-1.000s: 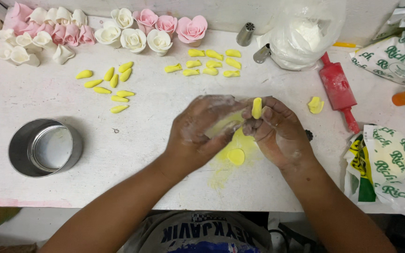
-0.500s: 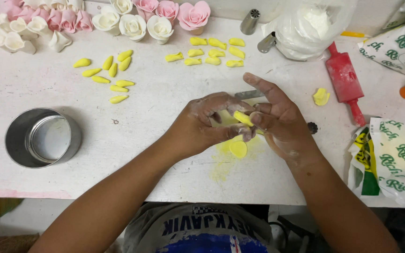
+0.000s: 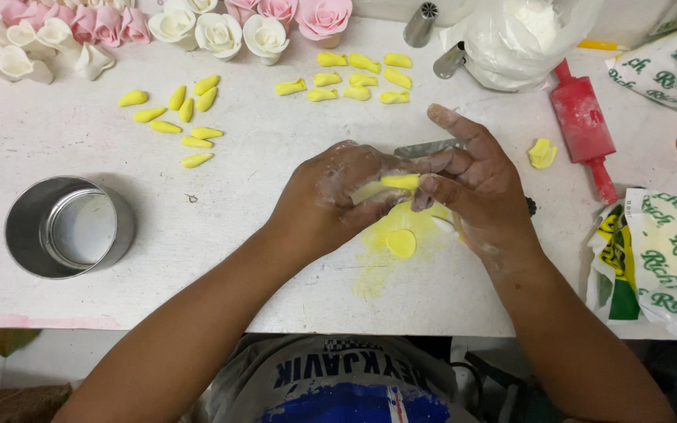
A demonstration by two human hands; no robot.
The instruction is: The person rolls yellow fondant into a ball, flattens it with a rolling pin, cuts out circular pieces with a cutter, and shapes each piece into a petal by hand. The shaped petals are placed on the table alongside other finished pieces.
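Left hand (image 3: 338,192) and right hand (image 3: 476,188) meet over the table (image 3: 260,258), both pinching one yellow petal (image 3: 400,182) between fingertips; right thumb raised. Below them a yellow disc (image 3: 401,243) lies on yellow dust. Metal tin (image 3: 68,227) well left; red roller (image 3: 585,125) right.

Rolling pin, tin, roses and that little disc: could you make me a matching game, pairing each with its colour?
Things:
1. rolling pin
2. round tin
3. small flat disc below the hands
4. big rose at the top edge

Colours:
a. pink
b. yellow
c. red
d. silver

Pairs: 1-c, 2-d, 3-b, 4-a
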